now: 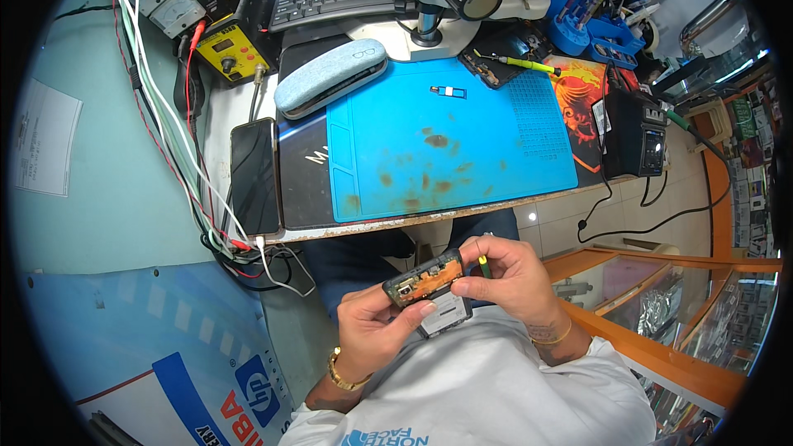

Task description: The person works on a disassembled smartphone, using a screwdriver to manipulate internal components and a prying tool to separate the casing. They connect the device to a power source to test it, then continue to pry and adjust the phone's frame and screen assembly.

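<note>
Above my lap I hold an opened phone (427, 282), its circuit board and copper-coloured shielding exposed on the upper part. Below that shows its flat grey battery (446, 315). My left hand (376, 320) grips the phone's left side, thumb across the front. Thumb and fingers of my right hand (514, 282) are closed at the phone's right edge. A small slim tool with a green-and-yellow handle (485, 267) is tucked between the right fingers; its tip is too small to make out.
The blue work mat (388, 128) carries a small metal part (448, 92). Around it are a glasses case (332, 78), a dark phone (254, 173), a microscope (425, 29), a disassembled phone (496, 66), a green pen-like tool (533, 64) and a black soldering station (636, 136). Cables hang left; a glass showcase (652, 289) stands right.
</note>
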Demonstrator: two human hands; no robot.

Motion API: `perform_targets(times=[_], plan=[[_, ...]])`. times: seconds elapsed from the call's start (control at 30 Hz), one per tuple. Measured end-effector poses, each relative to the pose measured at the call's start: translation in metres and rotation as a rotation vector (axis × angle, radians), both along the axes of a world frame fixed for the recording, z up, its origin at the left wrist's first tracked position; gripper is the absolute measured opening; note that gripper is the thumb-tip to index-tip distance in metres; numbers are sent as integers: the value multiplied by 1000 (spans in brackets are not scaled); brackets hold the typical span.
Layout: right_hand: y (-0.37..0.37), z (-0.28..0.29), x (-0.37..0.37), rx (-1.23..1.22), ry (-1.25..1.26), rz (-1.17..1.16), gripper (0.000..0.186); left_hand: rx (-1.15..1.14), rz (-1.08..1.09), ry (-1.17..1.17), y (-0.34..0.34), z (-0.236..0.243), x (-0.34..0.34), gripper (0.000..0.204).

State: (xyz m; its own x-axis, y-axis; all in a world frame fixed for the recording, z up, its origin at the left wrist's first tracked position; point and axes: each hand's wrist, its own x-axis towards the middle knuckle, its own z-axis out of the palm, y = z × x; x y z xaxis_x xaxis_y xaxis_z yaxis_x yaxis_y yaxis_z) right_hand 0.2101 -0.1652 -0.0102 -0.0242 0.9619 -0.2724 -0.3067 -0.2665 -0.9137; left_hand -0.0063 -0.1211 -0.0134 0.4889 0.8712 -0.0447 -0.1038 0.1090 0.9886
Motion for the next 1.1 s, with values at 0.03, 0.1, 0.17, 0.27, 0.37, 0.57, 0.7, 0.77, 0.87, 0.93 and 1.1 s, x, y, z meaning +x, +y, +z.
perform_targets(times=[0.03,0.1,0.17,0.27,0.37,0.57,0.7,0.77,0.87,0.93,1.1], plan=[[1,0,0,22,-3,2,29,6,-16,32,0,1,-1,28],[2,-2,2,15,25,21,28,8,-36,65,1,2,-1,28],[2,-4,2,9,53,41,27,61,-27,52,1,3,1,28],[1,-4,2,51,13,46,27,46,-45,56,0,0,-2,28],[1,1,3,11,53,45,29,-64,-4,-1,-2,1,3,28],[1,-8,5,-25,111,71,33,-185,36,-47,-3,0,7,29],[-1,-14,4,-113,218,14,27,-258,36,-24,-3,1,7,27],[-2,-18,5,-78,231,29,28,-230,6,-36,-3,-2,6,29],[-1,-19,5,-76,238,28,26,-229,-7,-59,-3,-3,7,30],[-1,-20,6,-70,215,26,25,-229,-19,-60,-2,-6,6,30],[2,-18,0,-99,69,-12,21,-226,-35,-47,-1,-8,6,31]])
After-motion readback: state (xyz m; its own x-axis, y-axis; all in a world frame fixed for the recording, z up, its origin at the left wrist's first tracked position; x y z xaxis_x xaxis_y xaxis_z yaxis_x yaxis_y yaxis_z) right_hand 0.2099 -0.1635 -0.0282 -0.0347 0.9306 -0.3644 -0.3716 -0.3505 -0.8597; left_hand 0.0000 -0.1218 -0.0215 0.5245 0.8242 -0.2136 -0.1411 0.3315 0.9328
